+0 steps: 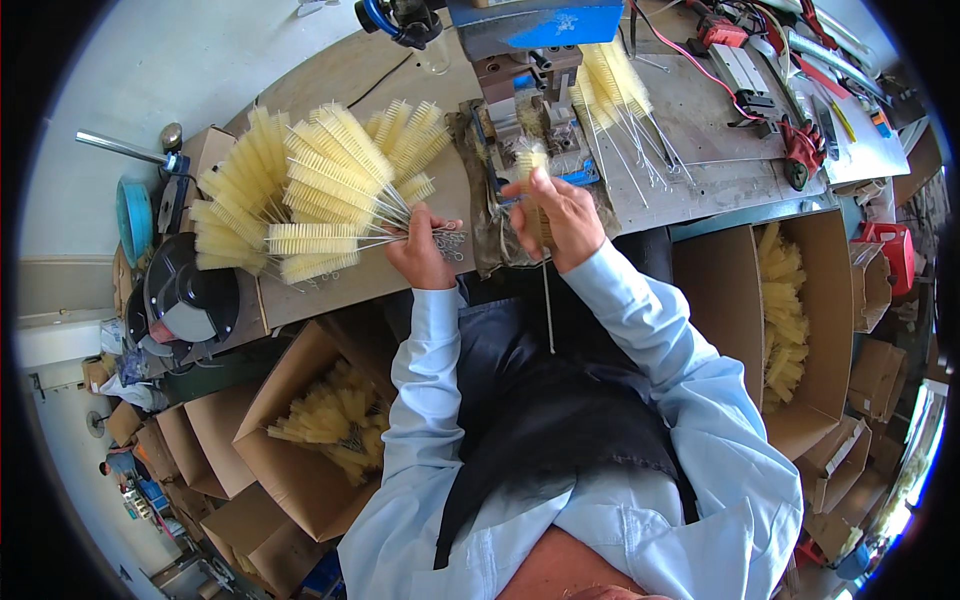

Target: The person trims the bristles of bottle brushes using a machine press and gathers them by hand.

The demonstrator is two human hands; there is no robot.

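The left hand (pixel 422 258) closes around the stems (pixel 391 206) of fanned brushes (pixel 335 165) at the bench (pixel 435 88); the right hand (pixel 568 222), fingers curled, pinches one brush (pixel 529 160) below the machine (pixel 518 30).

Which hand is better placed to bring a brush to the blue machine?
Right, probably. The right hand has a single brush just in front of the blue machine. The left hand is farther left, occupied with a fanned brush bundle.
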